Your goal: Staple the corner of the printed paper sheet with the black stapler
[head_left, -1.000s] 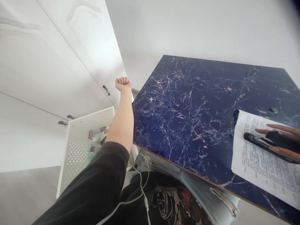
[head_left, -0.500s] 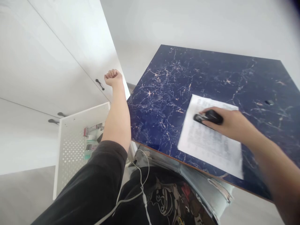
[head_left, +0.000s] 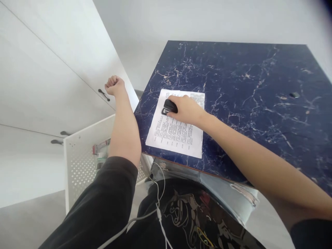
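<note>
A printed sheet of paper (head_left: 173, 133) lies on the dark blue marbled table (head_left: 246, 97), near its front left corner. My right hand (head_left: 185, 110) rests on the upper part of the sheet, fingers closed over a small black stapler (head_left: 169, 106). My left hand (head_left: 114, 85) is raised off to the left of the table in a closed fist. It hangs in the air close to a black cabinet handle (head_left: 103, 94), with nothing visible in it.
White cabinet doors (head_left: 46, 79) with black handles fill the left side. A white perforated basket (head_left: 80, 162) holding small packets stands below my left arm. A white earphone cable (head_left: 155, 211) hangs over my dark shirt.
My right hand has slid the paper and stapler from the table's right side to its front left corner. My left fist has stayed raised.
</note>
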`<state>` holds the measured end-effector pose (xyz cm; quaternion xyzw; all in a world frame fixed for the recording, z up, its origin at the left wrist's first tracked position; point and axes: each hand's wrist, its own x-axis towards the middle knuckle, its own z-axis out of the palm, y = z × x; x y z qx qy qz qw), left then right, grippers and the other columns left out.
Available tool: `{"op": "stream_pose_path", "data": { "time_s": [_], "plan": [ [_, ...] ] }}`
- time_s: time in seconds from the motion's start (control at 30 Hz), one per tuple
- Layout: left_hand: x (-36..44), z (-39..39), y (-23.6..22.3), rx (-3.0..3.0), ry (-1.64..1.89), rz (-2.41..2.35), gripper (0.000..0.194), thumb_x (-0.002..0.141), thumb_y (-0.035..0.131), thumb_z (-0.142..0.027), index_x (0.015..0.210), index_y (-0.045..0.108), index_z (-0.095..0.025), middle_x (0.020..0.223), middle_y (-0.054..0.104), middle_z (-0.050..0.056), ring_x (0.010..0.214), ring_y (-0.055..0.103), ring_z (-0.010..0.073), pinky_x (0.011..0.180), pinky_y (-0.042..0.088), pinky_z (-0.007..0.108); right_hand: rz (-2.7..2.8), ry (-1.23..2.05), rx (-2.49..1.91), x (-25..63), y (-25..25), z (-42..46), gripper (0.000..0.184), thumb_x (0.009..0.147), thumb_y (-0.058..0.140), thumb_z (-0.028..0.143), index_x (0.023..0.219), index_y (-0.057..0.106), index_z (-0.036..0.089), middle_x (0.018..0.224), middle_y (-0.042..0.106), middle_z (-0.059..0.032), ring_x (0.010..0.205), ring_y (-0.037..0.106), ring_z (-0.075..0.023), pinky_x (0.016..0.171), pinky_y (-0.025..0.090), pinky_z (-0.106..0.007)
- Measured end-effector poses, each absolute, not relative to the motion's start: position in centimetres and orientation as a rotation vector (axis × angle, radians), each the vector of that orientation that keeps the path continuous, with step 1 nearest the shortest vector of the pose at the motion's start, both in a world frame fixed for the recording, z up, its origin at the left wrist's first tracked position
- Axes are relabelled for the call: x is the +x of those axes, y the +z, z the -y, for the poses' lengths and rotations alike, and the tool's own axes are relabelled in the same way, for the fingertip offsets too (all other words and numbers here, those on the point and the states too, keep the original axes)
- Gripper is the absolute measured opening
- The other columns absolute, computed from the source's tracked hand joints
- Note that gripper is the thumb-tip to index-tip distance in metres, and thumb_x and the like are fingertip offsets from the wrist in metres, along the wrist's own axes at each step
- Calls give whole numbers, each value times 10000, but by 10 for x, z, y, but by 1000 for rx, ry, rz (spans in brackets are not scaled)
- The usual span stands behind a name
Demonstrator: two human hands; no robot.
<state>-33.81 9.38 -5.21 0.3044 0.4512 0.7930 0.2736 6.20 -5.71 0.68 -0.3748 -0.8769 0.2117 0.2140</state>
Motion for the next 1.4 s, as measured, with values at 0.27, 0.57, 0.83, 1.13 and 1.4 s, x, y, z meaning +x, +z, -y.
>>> {"op": "stream_pose_path", "data": {
  "time_s": [0.27,0.57,0.83,1.13,1.4],
  "plan": [
    [-303,-78,-15,372,2420,-1118,339,1059,-59,-134,738,30,-199,615,-66,-30,526,32,176,462,236,191,1933,252,-1249,198,26,34,292,954,642,468,1177,651,279,987,748,-25,963,697,-239,926,532,-422],
    [-291,-70,-5,456,2427,-991,351,1067,-101,-194,735,13,-181,584,-110,-24,516,-2,175,445,197,215,1184,45,-2002,424,-17,15,384,935,542,450,1139,685,158,1059,738,-193,815,619,-243,774,472,-404],
    [-298,-80,-21,692,2382,-985,414,1036,-133,-92,683,47,-211,549,-81,-31,501,-14,170,475,178,295,1535,76,-1944,395,-15,-4,93,793,659,213,777,750,218,801,737,-126,856,660,-292,953,454,-457],
    [-289,-85,-28,695,2292,-940,507,1085,240,-372,647,46,-204,519,3,-48,464,88,145,459,263,247,1748,355,-1412,217,19,-57,321,773,775,194,1094,789,195,940,814,-62,922,768,-241,949,587,-395],
    [-275,-76,-17,94,2296,-290,427,1034,307,-301,718,36,-206,539,91,-62,402,201,88,417,229,217,2148,695,-1164,22,16,-82,347,754,759,3,1068,790,147,909,812,-65,881,778,-194,926,607,-319]
  ]
}}
